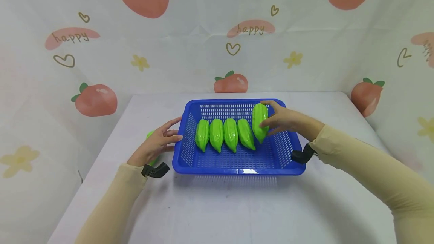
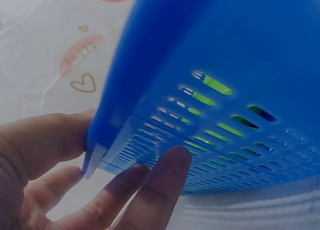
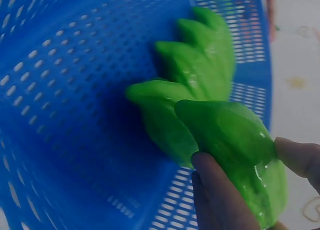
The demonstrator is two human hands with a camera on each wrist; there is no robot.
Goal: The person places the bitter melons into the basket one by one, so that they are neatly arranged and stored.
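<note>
A blue plastic basket (image 1: 240, 171) with slotted walls stands on the table. Several glossy green toy star fruits (image 1: 217, 135) lie side by side in it, tips toward me. At the right end of this row, my right hand (image 1: 279, 118) holds another star fruit (image 3: 235, 150) between thumb and fingers, tilted, over the basket floor. My left hand (image 1: 156, 144) grips the basket's left rim, its fingers spread under the lip against the outer wall in the left wrist view. Partly hidden behind that hand is a further green object (image 1: 150, 134) on the table.
The white-covered table (image 1: 210, 210) reaches around the basket on all sides. Behind it hangs a white printed cloth (image 1: 190, 63) with fruit and flower patterns, which also runs along both sides. Each wrist carries a black camera mount (image 1: 155, 170).
</note>
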